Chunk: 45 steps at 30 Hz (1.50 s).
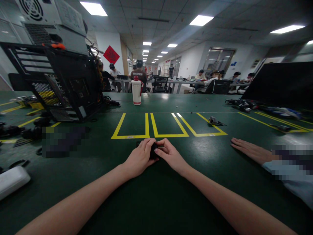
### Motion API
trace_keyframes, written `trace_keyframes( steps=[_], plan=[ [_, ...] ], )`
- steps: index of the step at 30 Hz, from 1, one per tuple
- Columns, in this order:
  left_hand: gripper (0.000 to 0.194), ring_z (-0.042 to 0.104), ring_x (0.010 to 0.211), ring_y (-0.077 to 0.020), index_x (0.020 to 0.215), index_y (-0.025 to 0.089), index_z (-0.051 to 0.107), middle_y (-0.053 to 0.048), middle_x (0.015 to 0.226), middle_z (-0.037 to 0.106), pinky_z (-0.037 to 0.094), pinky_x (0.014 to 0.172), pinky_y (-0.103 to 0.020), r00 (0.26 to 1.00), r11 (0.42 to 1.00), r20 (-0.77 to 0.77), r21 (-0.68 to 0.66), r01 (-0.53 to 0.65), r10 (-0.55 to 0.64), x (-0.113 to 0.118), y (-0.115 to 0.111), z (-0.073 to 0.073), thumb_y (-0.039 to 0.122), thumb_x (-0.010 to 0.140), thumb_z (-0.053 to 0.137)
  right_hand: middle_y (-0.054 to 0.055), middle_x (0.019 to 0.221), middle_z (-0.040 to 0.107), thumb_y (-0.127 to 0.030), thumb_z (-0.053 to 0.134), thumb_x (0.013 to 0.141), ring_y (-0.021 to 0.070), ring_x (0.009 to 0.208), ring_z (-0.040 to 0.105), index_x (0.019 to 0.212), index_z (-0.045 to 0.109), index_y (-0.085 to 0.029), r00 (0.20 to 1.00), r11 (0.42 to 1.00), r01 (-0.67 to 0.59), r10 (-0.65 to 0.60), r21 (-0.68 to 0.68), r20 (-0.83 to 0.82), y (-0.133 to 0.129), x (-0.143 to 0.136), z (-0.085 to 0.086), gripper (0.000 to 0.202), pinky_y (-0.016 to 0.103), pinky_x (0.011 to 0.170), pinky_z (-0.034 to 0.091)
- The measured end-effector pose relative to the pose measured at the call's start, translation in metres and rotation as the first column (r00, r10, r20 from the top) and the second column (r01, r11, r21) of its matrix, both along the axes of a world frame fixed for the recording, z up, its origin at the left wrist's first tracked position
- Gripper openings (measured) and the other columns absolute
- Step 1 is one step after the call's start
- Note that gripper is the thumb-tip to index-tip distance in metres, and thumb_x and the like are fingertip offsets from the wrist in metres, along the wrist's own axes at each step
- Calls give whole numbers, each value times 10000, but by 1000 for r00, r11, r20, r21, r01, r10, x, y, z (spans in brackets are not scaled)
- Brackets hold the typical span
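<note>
Both of my hands meet over the green tabletop (156,195), just in front of the yellow taped outlines (130,136). My left hand (140,156) wraps over a small black object (153,152), most of which is hidden under the fingers, so its kind does not show. From the other side my right hand (170,153) pinches the same object with thumb and fingers. The object seems to rest on or just above the table.
At left stands an opened black computer case (75,88) with a power supply (56,19) on top. A white tumbler (136,92) stands behind the outlines. Metal connectors (215,120) lie right of centre. Another person's hand (251,151) rests flat at right, near a dark monitor (281,81).
</note>
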State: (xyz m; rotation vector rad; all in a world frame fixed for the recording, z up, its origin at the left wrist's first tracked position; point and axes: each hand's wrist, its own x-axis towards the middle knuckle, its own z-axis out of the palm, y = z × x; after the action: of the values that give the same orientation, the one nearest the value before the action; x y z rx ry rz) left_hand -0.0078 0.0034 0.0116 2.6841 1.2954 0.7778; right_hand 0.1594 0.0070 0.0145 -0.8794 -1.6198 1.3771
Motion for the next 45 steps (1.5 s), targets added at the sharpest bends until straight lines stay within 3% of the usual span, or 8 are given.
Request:
trace_keyframes(
  steps=[10,16,20,25,30,37,42,45],
  plan=[
    [627,440,1115,-254,1235,237,150,-97,1266,337,455,837,-419,1000,999,-24,-33,-8,7,0,-2,3,266,762,562,10,1044,497,-248,541,765,187,1033,497,969,453,-246,998,998,-61,61,-19,32,-6,3,8,221,368,835,467],
    [629,438,1115,-256,1237,241,141,-91,1260,345,456,827,-425,1000,1000,-8,-21,1,-1,0,0,1,267,764,554,11,987,512,-299,492,795,181,973,524,920,477,-236,999,998,4,-6,56,33,-6,-1,3,140,347,780,483],
    [634,429,1119,-252,1236,225,159,-94,1252,354,443,854,-420,1000,1000,-18,-8,-6,6,1,0,1,256,752,568,26,1021,512,-301,514,780,183,977,522,974,473,-225,999,999,35,-36,27,40,0,-1,-2,213,354,792,475],
    [631,429,1118,-248,1240,225,163,-92,1254,351,442,859,-414,1000,1000,-23,-23,-10,9,0,-2,3,262,755,566,25,1030,508,-279,509,783,185,989,518,991,476,-227,997,1000,-12,12,9,75,-2,1,2,217,368,814,471],
    [644,435,1111,-251,1241,225,160,-94,1254,345,445,854,-417,1000,1000,-18,-13,-3,3,0,-1,0,245,746,572,2,1043,486,-215,541,763,164,1061,478,977,464,-248,997,995,-28,21,96,72,-10,1,5,230,348,910,421],
    [631,443,1107,-258,1238,229,159,-96,1243,360,452,837,-431,1000,1000,-1,-9,-2,2,1,0,0,268,756,563,16,990,504,-251,495,792,180,974,527,955,467,-229,998,997,23,-27,70,49,-4,-2,1,168,334,759,507],
    [639,425,1128,-262,1240,248,149,-89,1267,347,444,844,-448,1000,1000,-12,-27,-14,14,0,-1,1,265,754,565,27,1056,497,-260,494,791,181,974,531,1006,454,-236,996,1000,14,-16,27,90,-3,1,1,221,356,782,499],
    [641,435,1117,-256,1236,235,163,-93,1266,346,447,847,-433,1000,999,-20,-30,-17,17,0,-1,2,255,746,575,16,1050,496,-224,512,779,173,1022,505,991,461,-243,993,995,-4,-7,99,115,-6,2,1,219,361,859,460]
  ],
)
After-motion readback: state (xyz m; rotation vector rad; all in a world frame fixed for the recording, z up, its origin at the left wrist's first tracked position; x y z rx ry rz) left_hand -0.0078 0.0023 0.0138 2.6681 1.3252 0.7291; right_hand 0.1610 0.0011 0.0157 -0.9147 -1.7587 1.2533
